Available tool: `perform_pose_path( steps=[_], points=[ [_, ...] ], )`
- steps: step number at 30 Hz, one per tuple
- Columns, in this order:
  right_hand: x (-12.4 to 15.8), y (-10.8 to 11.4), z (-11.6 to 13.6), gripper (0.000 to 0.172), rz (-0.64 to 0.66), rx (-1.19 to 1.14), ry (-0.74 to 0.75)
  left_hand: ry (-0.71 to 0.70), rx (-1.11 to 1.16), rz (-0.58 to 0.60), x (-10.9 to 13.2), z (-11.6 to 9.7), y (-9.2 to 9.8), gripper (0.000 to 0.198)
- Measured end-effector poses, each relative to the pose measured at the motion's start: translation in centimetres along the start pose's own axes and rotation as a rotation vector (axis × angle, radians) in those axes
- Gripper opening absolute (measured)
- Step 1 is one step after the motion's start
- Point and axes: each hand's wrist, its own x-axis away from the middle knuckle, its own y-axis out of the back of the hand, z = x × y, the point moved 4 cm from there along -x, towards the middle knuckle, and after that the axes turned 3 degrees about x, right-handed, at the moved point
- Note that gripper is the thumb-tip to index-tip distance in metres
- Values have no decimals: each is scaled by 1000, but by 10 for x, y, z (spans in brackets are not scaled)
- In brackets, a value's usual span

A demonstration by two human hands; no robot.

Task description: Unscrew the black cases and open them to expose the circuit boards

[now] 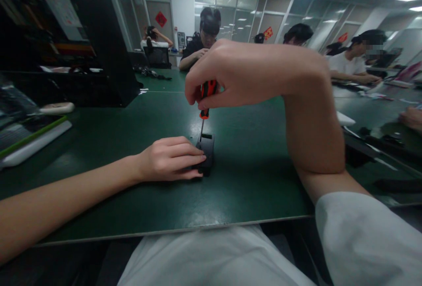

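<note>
My right hand is wrapped round the red and black handle of a screwdriver, held nearly upright. Its thin shaft runs down to the far left corner of a small black box-shaped part, which has a slot near its far end. Whether the tip sits in a screw is too small to tell. From the left, my left hand lies over the black part, fingers closed on its near side and pressing it against the green table.
A black shelf unit stands at the left, with a green and white tray before it. Cables lie at the far side. Dark parts and a white object are at the right. Several people sit beyond, one directly opposite.
</note>
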Motion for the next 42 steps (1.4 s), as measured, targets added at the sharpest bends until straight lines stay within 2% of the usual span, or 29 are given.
perform_pose_path(
  steps=[4,17,24,28,32,37,39,42],
  points=[
    [-4,-3,1,22,23,-21,2,-6,-10,-2,-1,-1,1,29],
    [-8,-8,-2,28,-16,7,-32,-9,-5,10,0,1,0,30],
    [-16,-16,-16,48,-44,-27,-49,-29,-24,12,1,0,0,31],
    [-21,-23,-29,52,-31,-92,-94,-29,-27,2,0,0,0,31],
    [-27,-29,-38,52,-55,-83,-73,-22,-26,-2,0,0,0,28],
    [-33,-35,-43,64,-77,-110,-93,-22,-11,-1,0,-1,1,30],
    [-34,-36,-44,58,-93,-115,-101,-28,-12,1,-1,-1,1,30],
    [-35,-37,-44,40,-118,-112,-103,-50,-27,-15,-3,-2,2,27]
  ],
)
